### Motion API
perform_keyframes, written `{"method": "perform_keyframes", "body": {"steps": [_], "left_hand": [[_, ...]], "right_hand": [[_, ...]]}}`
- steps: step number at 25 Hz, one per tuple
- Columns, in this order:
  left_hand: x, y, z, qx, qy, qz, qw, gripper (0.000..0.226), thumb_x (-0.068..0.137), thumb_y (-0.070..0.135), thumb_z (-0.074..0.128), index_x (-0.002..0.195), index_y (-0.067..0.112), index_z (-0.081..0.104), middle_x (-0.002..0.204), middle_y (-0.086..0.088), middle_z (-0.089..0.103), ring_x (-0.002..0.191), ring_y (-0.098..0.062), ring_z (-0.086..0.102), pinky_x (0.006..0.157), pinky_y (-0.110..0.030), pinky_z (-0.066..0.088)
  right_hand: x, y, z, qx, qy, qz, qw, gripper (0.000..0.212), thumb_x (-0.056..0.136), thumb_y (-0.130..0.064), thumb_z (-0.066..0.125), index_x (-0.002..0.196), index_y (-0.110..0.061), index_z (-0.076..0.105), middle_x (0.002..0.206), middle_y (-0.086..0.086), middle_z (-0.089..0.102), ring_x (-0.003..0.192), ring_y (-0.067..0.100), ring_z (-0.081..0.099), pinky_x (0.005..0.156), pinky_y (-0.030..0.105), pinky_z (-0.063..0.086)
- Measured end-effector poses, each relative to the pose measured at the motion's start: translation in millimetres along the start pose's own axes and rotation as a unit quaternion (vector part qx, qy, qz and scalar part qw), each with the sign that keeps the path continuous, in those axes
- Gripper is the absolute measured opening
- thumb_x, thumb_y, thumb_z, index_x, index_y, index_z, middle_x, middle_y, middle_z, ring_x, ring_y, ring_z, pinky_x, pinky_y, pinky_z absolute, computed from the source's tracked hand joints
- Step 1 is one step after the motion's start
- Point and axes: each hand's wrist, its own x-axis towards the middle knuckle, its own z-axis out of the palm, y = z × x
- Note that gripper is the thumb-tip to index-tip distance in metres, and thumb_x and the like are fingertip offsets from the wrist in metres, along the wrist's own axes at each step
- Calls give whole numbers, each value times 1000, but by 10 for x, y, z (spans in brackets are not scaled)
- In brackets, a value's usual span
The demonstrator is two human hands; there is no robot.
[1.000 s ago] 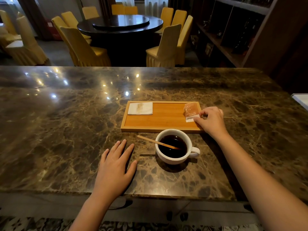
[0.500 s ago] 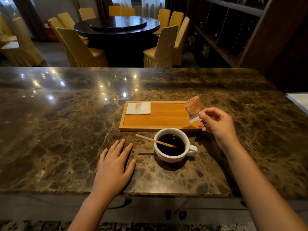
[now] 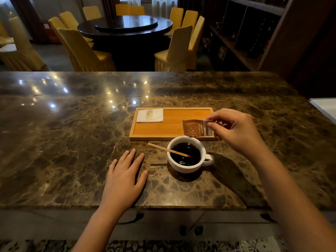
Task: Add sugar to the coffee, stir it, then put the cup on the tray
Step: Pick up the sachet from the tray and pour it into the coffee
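Note:
A white cup (image 3: 187,165) of black coffee stands on the marble counter, handle to the right. A wooden stirrer (image 3: 163,149) leans in it, sticking out to the left. Just behind the cup lies a wooden tray (image 3: 169,126). My right hand (image 3: 234,130) pinches a brown sugar packet (image 3: 193,128) by its right end and holds it above the cup's far rim. My left hand (image 3: 125,177) rests flat on the counter to the left of the cup, fingers spread, holding nothing.
A folded white napkin (image 3: 150,115) lies in the tray's far left corner. The counter's front edge (image 3: 163,206) runs close below my left hand. A white object (image 3: 325,108) sits at the counter's right edge. Yellow chairs and a round dark table stand beyond.
My right hand has lifted the sugar packet off the tray's right end and carried it left, over the cup's far rim. My left hand has stayed flat.

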Motion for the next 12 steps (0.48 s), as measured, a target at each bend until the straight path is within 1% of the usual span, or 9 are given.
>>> {"method": "perform_keyframes", "body": {"steps": [2,4,6,8,10,12], "left_hand": [[-1,-4,4,2,-3,0,1000,53,90,47,35,139,32,21,153,2,19,134,-3,0,115,-41,6],[-1,-5,3,0,-3,0,1000,53,90,47,36,139,33,21,153,2,19,135,-4,1,114,-41,6],[-1,-1,-1,-2,-1,0,1000,53,90,46,37,139,32,23,153,1,19,136,-6,3,114,-41,6],[-3,4,-4,-2,0,1,1000,53,90,45,38,139,32,23,153,1,20,138,-7,4,114,-41,6],[-5,6,-7,-1,-1,0,1000,53,90,45,37,139,32,23,153,1,19,138,-7,4,114,-41,5],[-5,4,-10,-2,-2,-1,1000,53,90,45,37,139,32,22,153,1,19,137,-7,4,115,-40,5]], "right_hand": [[11,-21,1,-21,3,-21,1000,16,80,-7,66,92,-17,70,86,-15,59,81,-10,53,74,1,41],[19,-18,1,-19,4,-28,999,15,79,-6,66,91,-15,70,83,-18,58,79,-13,52,72,1,41],[12,-3,7,-17,0,-29,999,16,80,-6,66,91,-15,70,84,-17,58,79,-11,53,72,1,40],[-5,11,20,-10,1,-29,1000,15,80,-6,66,92,-15,70,86,-12,61,81,-8,54,72,1,40],[-29,31,47,4,-1,-20,1000,15,80,-8,66,91,-17,70,86,-10,63,83,-4,56,72,6,44],[-55,69,79,41,-4,10,999,14,81,-8,65,91,-17,70,85,-9,65,80,4,62,70,17,50]]}}
